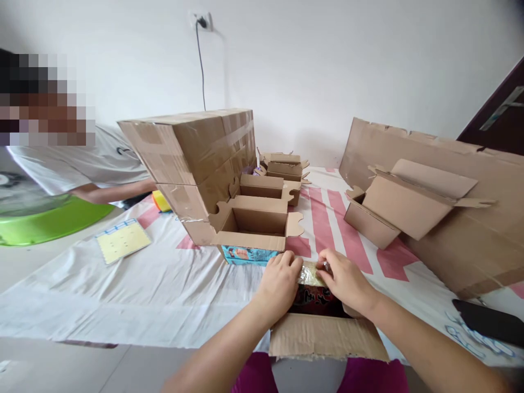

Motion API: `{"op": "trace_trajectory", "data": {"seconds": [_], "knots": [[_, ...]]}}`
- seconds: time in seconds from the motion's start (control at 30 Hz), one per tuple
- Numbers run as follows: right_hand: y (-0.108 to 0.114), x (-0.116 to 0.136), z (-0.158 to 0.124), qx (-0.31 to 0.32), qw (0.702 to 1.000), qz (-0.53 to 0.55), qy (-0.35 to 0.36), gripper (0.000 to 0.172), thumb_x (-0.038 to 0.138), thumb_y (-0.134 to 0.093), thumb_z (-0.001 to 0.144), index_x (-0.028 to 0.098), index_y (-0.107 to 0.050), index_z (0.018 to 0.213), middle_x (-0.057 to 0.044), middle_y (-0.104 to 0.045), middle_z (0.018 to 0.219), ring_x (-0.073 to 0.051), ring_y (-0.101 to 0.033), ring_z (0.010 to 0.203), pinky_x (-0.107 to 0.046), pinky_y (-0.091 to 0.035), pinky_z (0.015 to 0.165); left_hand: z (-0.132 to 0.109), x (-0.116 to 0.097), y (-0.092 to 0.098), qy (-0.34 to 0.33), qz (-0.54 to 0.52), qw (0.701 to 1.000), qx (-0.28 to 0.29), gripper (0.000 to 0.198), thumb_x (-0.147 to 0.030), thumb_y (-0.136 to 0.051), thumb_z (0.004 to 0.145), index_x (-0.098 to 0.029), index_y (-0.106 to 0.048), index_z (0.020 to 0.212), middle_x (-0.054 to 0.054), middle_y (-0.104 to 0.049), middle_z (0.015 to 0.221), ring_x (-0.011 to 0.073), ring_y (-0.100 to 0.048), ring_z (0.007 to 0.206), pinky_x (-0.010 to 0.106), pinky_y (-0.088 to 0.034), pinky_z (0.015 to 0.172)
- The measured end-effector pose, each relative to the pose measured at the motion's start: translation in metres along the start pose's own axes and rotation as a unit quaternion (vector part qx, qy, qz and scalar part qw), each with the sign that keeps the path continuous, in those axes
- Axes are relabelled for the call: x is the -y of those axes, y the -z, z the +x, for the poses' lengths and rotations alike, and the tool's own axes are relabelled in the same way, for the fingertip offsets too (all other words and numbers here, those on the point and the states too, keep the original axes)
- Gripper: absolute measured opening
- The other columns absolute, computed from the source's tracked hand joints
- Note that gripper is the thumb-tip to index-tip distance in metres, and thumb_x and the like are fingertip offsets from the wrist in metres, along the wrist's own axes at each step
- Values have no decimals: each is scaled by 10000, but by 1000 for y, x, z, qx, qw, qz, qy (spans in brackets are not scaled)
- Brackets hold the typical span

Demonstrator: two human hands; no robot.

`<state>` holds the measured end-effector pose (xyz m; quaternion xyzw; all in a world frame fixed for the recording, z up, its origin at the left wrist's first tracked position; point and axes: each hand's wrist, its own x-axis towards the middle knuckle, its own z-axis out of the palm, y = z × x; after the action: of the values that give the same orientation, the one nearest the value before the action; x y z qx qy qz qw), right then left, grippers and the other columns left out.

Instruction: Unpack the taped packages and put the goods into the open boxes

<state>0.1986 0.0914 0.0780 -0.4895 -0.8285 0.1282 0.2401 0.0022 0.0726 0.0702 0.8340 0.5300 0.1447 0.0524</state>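
Head view: right hand (343,277) pinches a shiny, crinkled, yellowish plastic wrapper (309,275); left hand (282,277) curls against its other end, fingertips partly hidden — can't tell if gripping. Wrapper is over the far side of an open, ragged-edged brown cardboard box (327,335), above a red-and-black printed package (313,297). Slick film could slip or tear if tugged unevenly — thin cardboard could buckle under pressure.

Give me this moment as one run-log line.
left grip: at shiny plastic's left side | right grip: pinching its right side | plastic: far side of open box | beyond: blue-printed box
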Motion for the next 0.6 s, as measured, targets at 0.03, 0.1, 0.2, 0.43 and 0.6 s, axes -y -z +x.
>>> {"op": "trace_trajectory", "data": {"seconds": [0.03, 0.1, 0.2, 0.43, 0.6], "knots": [[-5, 0, -1, -6, 1000, -2, 6, 201, 83, -515, 808, 250, -437, 887, -27, -634, 861, -215, -621, 823, -350, -469, 734, 0, 0, 1, -4, 0, 1000, 3, 290, -80, -531, 806, -212, -575, 1059, 80, -565, 1078, 256, -557, 983, 399, -450, 884], [-9, 3, -1, -11, 1000, -2, 10, 206, 61, -480, 799, 248, -419, 863, -39, -610, 843, -227, -604, 815, -362, -461, 724, 0, -1, 3, -5, 2, 1000, 9, 299, -112, -534, 830, -236, -586, 1096, 72, -555, 1080, 252, -557, 978, 400, -450, 879], [-1, 6, -3, -4, 1000, 10, 17, 197, 74, -471, 807, 251, -396, 851, -30, -606, 829, -216, -605, 782, -346, -470, 688, 1, 0, 4, 6, 0, 1000, 20, 314, -117, -526, 841, -242, -603, 1119, 68, -555, 1083, 241, -564, 986, 392, -456, 891], [27, -7, 4, 14, 997, 53, 45, 233, 80, -401, 887, 241, -457, 1046, -72, -647, 1061, -215, -637, 1012, -407, -513, 878, 2, 1, -1, -7, 0, 1000, 1, 343, -100, -511, 843, -224, -622, 1142, 79, -558, 1062, 246, -564, 972, 397, -460, 900], [28, -12, 16, 159, 981, 41, 103, 344, 1, -399, 839, 232, -471, 1084, -75, -670, 1091, -206, -644, 1018, -383, -519, 868, -1, 1, 1, -5, -8, 1000, 3, 359, -90, -527, 829, -221, -611, 1153, 83, -548, 1079, 248, -556, 1003, 398, -456, 915]]}}
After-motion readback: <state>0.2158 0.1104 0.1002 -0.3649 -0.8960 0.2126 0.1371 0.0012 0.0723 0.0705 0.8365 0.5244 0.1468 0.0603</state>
